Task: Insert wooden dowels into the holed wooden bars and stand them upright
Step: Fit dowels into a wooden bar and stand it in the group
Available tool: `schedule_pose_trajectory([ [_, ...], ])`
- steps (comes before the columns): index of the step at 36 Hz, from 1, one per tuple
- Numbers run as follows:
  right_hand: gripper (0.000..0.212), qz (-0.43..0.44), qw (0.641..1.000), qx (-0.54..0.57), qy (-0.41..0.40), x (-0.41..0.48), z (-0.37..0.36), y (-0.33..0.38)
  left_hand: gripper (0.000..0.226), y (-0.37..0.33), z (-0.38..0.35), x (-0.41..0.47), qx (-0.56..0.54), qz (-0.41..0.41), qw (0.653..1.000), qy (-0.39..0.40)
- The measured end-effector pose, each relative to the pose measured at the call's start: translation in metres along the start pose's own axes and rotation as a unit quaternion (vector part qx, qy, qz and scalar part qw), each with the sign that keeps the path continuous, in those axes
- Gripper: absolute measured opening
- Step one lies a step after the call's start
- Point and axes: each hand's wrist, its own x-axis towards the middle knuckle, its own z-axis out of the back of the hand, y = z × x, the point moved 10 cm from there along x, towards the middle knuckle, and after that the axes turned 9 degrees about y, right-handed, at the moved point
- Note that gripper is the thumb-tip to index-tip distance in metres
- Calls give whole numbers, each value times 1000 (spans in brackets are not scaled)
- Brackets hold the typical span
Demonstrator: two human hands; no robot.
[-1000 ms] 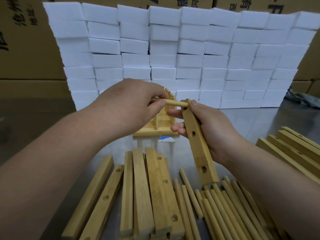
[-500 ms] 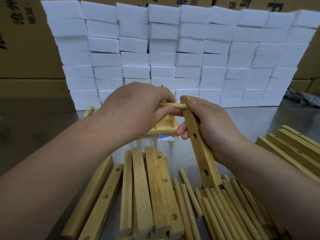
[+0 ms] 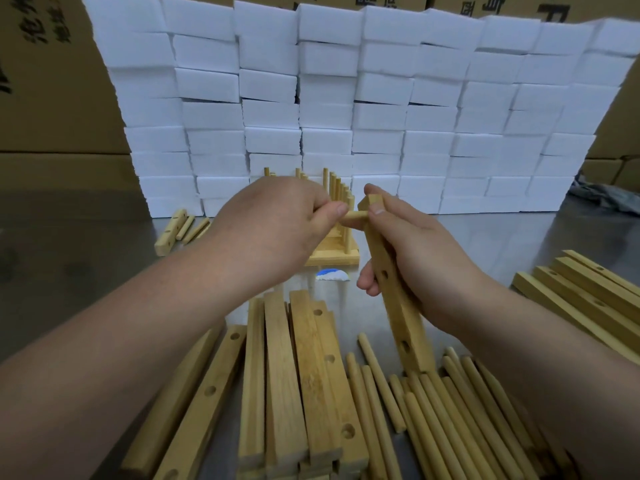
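The left hand (image 3: 277, 223) pinches a short wooden dowel (image 3: 353, 216) between thumb and curled fingers, so most of the dowel is hidden in the fist and only a stub shows. That stub meets the top hole of a holed wooden bar (image 3: 391, 282), which the right hand (image 3: 415, 251) grips near its upper end at the centre of the frame. The right thumb covers the joint, so how deep the dowel sits cannot be seen. The bar's lower end reaches the loose dowels (image 3: 450, 410) at the lower right, and whether it touches them is unclear. Both hands hide much of a finished rack (image 3: 337, 259) behind them; only its base and its upright pegs (image 3: 332, 188) show. Loose bars (image 3: 301, 375) are cut off by the bottom edge, and more bars (image 3: 588, 289) by the right edge. On the steel table (image 3: 86, 254) a small bar with dowels (image 3: 169, 233) lies at the left, before a wall of white foam blocks (image 3: 346, 98). Compared with half a second ago, less dowel shows between the hands, and more of the pegs rises above the left hand.
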Motion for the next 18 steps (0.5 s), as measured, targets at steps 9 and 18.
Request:
schedule_pose_trajectory([
  [9, 47, -32, 996, 88, 1, 4, 2, -11, 25, 7, 10, 1, -108, 14, 993, -36],
  [18, 16, -28, 949, 259, -176, 4, 54, -14, 23, -32, 27, -12, -116, -87, 989, 11],
])
